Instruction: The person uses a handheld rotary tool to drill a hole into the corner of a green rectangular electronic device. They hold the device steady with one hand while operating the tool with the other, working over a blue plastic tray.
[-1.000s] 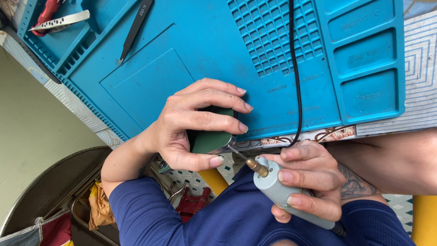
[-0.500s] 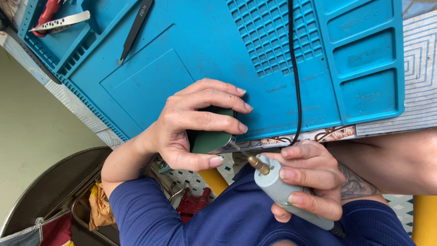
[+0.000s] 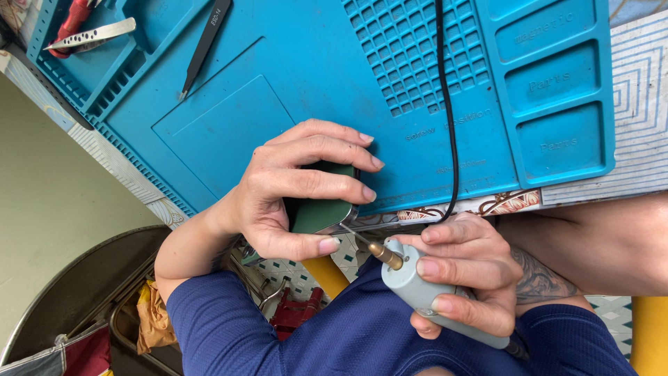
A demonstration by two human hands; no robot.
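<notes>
**Bit at the piece's edge, almost no change**

Nearest the body: right hand wrapped tight round a grey rotary tool, forefinger along the top of the barrel, brass collet and thin bit pointing up-left. Just beyond: left hand clamped on a dark green piece, fingers over the top and thumb beneath, pinning it at the near edge of the blue mat, partly overhanging the table rim. Bit tip right at the lower right corner of the green piece; actual contact too fine to tell.

Against the pictures from a second and half a second ago: same grips, same tool angle, green piece in the same spot; at most a slight nudge of the bit towards that corner. Reads as steady, fine work at one point rather than a change of position.

Further out: black cable running down across the mat's gridded section and off the rim near the right hand, close enough to snag the wrist. Thumb of the left hand just beside the bit's path. At the far left, well apart, black tweezers on the mat, silver tweezers and a red-handled tool in a side tray.
</notes>
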